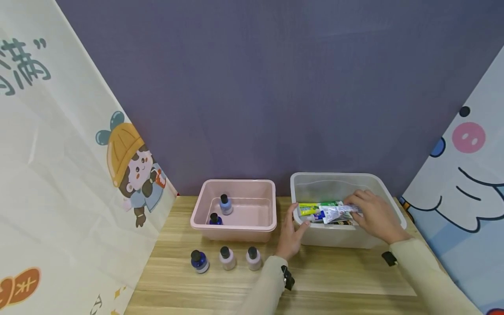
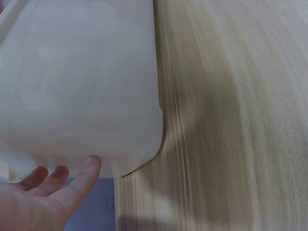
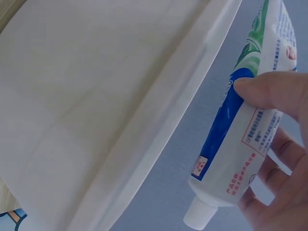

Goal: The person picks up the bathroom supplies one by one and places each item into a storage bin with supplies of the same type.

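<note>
A white plastic bin (image 1: 334, 236) stands at the right of the table, with several toothpaste tubes inside. My right hand (image 1: 372, 214) is over the bin and grips a toothpaste tube (image 3: 240, 139) between thumb and fingers. The right wrist view shows its white, blue and green print and its white cap beside the bin's rim (image 3: 159, 115). A yellow-green tube (image 1: 309, 209) lies at the bin's left end. My left hand (image 1: 290, 236) rests against the bin's left front corner, and its fairly straight fingers (image 2: 79, 185) touch the outer wall in the left wrist view.
Left of the white bin stands a pink bin (image 1: 236, 235), with a light blue bottle (image 1: 225, 205) and a dark blue bottle (image 1: 215, 219) inside. In front of it are a dark blue bottle (image 1: 199, 261) and two pale pink bottles (image 1: 227, 259). A dark cloth (image 1: 256, 87) hangs behind.
</note>
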### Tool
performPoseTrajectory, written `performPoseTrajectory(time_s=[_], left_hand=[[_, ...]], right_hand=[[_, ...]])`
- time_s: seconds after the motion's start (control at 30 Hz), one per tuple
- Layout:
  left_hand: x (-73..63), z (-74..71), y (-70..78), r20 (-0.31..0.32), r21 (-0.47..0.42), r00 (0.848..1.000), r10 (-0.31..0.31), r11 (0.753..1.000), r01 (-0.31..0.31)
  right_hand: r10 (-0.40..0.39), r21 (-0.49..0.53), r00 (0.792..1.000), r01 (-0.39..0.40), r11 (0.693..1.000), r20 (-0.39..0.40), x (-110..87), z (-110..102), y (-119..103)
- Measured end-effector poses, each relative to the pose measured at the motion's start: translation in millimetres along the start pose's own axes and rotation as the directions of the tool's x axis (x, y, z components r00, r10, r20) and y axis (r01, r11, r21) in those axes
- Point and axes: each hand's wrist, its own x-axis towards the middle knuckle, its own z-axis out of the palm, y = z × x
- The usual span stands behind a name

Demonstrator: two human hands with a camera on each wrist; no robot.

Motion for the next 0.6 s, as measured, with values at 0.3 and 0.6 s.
performPoseTrajectory(time_s=[0.3,0.6], left_hand=[[0.1,0.4,1.3,-0.009,0.000,1.000,0.000,1.000,0.000],[-0.5,0.4,2.0,-0.010,-0.004,1.000,-0.008,1.000,0.008]], right_hand=[[-0.035,0.023,0.999,0.035,0.999,0.016,14.7,-7,3],[0.000,0.040,0.997,-0.004,0.999,0.078,26.6,-11,8]])
